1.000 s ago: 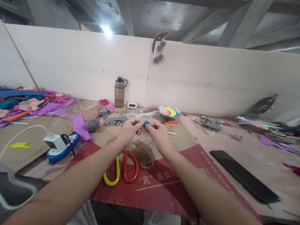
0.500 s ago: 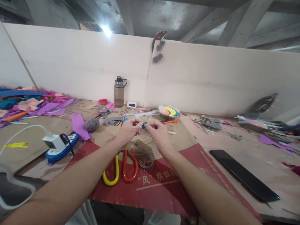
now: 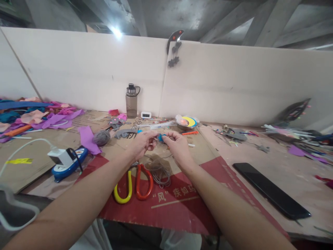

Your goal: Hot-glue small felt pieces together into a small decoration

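Over the cardboard, my right hand (image 3: 178, 144) pinches a small blue piece (image 3: 160, 138), perhaps felt or fabric, between thumb and forefinger. My left hand (image 3: 144, 143) is closed just left of it, fingertips pressed together; what they grip, if anything, is too small to make out. Below the hands lies a loose coil of thin grey cord (image 3: 162, 177). Scissors (image 3: 134, 184) with one yellow and one red handle loop rest beside the cord, their blades partly hidden by my left arm.
A ball of grey yarn (image 3: 101, 138) and a purple cloth strip (image 3: 88, 139) lie left. Behind stand a water bottle (image 3: 131, 102), a small digital clock (image 3: 146, 115) and a metal bowl (image 3: 186, 127). A black phone (image 3: 270, 189) lies right, a blue power strip (image 3: 69, 165) left.
My left fingertips have drawn slightly left, away from the blue piece, which stays in my right fingers. The view has shifted a little.
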Motion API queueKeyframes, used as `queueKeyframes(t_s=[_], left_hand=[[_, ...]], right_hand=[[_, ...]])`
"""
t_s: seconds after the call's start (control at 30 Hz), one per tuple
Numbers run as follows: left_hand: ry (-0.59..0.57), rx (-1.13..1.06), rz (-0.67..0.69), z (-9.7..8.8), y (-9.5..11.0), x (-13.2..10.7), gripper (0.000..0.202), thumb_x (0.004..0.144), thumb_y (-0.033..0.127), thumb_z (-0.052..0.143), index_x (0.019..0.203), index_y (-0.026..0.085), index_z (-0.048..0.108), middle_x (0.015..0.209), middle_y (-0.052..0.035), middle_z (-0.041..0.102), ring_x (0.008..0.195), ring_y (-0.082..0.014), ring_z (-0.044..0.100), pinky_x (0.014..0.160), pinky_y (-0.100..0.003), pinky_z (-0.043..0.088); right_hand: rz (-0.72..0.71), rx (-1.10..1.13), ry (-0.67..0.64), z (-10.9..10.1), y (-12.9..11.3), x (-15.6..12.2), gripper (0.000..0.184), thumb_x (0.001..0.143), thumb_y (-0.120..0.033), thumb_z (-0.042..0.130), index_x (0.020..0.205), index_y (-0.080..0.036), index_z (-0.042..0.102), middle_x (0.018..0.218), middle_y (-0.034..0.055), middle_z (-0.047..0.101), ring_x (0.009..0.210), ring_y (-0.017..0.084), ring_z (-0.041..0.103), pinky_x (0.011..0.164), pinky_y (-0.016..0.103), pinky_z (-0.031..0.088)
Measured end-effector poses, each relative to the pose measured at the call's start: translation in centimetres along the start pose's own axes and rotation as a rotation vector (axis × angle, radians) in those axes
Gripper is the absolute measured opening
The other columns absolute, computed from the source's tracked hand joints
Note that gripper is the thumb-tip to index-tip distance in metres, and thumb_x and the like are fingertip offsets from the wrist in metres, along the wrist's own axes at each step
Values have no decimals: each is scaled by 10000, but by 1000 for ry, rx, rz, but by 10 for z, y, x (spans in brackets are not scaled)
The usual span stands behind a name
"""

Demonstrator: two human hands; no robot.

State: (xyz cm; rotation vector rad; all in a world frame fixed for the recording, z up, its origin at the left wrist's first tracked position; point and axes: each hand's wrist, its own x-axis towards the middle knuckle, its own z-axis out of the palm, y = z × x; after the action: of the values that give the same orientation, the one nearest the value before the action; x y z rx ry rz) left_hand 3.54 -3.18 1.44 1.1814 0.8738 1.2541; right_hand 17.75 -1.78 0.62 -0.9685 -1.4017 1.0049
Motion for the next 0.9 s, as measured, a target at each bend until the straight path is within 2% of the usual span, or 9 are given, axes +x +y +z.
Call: queueKeyframes(t_s=[0.2, 0.3, 0.43, 0.53, 0.73, 0.9], left_hand=[[55, -38, -3, 5, -7, 2, 258, 625, 334, 712, 753, 141, 598, 514, 21, 489, 434, -55, 406, 406, -184, 229], [95, 6, -2, 5, -10, 3, 252, 622, 336, 712, 713, 136, 588, 484, 35, 466, 410, -44, 368, 402, -180, 217], [151, 85, 68, 0, -11, 5, 233, 649, 339, 685, 658, 134, 575, 479, 38, 458, 409, -41, 361, 407, -182, 225], [193, 171, 98, -4, -11, 5, 229, 665, 352, 668, 699, 136, 602, 516, 29, 486, 429, -44, 390, 408, -175, 235], [164, 304, 107, -2, -7, 0, 231, 696, 380, 633, 737, 154, 609, 486, 26, 509, 403, -53, 406, 388, -168, 215], [124, 351, 144, -2, -5, 0, 224, 685, 372, 645, 740, 159, 606, 455, 47, 489, 365, -54, 413, 379, -175, 242]], right_hand=[[-27, 13, -3, 2, 3, -1, 221, 649, -349, 616, 742, -150, 596, 638, -14, 563, 539, 89, 437, 522, 220, 329], [-50, -11, -9, 3, 5, -1, 212, 661, -344, 607, 739, -148, 581, 665, -9, 569, 574, 96, 453, 566, 228, 353], [-94, -130, -12, 2, 6, -3, 229, 701, -353, 590, 822, -161, 561, 592, -51, 461, 534, 92, 393, 514, 218, 311], [-168, -215, 4, 1, 4, -5, 246, 728, -325, 577, 918, -175, 531, 572, -73, 394, 527, 97, 383, 505, 216, 302], [-263, -345, 3, -3, 1, -6, 180, 779, -321, 522, 861, -180, 600, 548, -64, 352, 519, 99, 339, 511, 224, 278], [-277, -403, -9, -7, 3, -3, 203, 777, -327, 520, 825, -170, 639, 629, -11, 524, 552, 113, 398, 542, 237, 312]])
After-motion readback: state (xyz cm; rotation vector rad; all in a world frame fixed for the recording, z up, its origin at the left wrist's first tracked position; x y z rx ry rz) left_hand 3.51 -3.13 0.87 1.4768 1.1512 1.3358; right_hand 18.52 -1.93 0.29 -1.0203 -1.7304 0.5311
